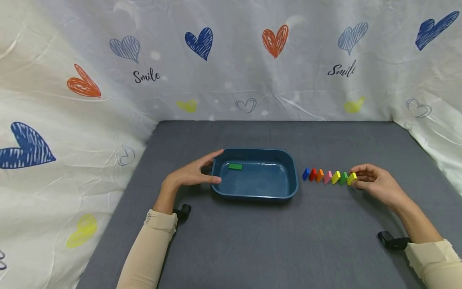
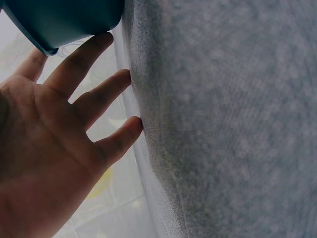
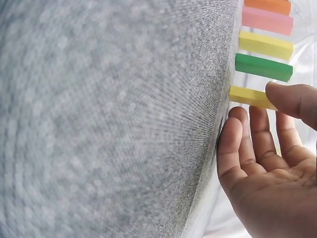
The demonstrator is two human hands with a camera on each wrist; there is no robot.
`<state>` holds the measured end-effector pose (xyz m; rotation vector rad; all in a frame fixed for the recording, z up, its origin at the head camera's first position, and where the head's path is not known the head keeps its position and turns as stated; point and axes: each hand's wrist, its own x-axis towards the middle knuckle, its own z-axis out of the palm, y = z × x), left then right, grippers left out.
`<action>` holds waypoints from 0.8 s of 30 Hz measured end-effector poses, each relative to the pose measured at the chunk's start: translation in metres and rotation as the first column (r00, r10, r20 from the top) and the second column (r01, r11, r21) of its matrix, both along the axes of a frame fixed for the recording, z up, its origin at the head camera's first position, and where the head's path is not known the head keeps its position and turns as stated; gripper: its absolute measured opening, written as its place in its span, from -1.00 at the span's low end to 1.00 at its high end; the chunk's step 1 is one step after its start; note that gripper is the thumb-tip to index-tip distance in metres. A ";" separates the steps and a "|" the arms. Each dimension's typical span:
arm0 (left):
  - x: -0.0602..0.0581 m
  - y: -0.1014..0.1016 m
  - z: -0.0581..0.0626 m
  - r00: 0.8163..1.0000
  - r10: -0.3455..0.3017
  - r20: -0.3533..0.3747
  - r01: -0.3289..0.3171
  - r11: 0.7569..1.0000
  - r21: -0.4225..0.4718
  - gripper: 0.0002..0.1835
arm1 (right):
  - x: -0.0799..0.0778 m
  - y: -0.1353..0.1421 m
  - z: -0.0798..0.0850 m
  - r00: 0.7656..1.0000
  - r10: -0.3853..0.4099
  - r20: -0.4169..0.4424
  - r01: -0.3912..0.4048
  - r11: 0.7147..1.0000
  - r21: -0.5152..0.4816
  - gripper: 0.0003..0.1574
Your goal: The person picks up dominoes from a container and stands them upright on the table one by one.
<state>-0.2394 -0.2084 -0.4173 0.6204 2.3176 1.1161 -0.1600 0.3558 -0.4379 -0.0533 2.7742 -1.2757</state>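
Note:
A dark blue rectangular tray [image 1: 254, 196] holds one green domino [image 1: 235, 166] lying flat near its far left corner. At the tray's left end my left hand [image 1: 193, 173] has its fingers spread, with the thumb over the rim; in the left wrist view its fingers reach the tray's outer wall and the cloth. My right hand [image 1: 380, 185] pinches a yellow domino [image 1: 351, 178] between thumb and fingers at the right end of a row. Upright beside it stand a green domino [image 1: 343, 178], another yellow [image 1: 335, 177], then pink [image 1: 327, 177], orange [image 1: 319, 176], red [image 1: 313, 174] and blue [image 1: 306, 174].
A grey cloth [image 1: 274, 245] covers the table. White sheeting [image 1: 231, 72] printed with hearts hangs behind and at the sides. The row's blue end is close to the tray's right wall. Black camera mounts [image 1: 393, 241] sit on both wrists.

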 end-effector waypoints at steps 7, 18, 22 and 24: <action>0.001 -0.001 0.001 1.000 0.007 0.007 -0.007 1.000 -0.013 0.03 | 0.003 -0.002 0.008 0.999 -0.020 -0.041 0.020 1.000 -0.005 -0.41; -0.001 -0.002 0.001 1.000 -0.012 -0.002 0.012 1.000 -0.015 0.04 | -0.005 -0.076 0.060 0.945 -0.010 -0.328 -0.035 0.991 -0.131 -0.56; -0.002 -0.002 0.000 1.000 -0.022 -0.009 0.022 1.000 -0.014 0.04 | -0.018 -0.124 0.068 0.941 0.173 -0.291 -0.222 0.964 -0.145 -0.58; -0.002 -0.001 0.000 1.000 -0.023 -0.014 0.022 1.000 -0.014 0.04 | -0.027 -0.147 0.068 0.925 0.285 -0.253 -0.326 0.935 -0.140 -0.55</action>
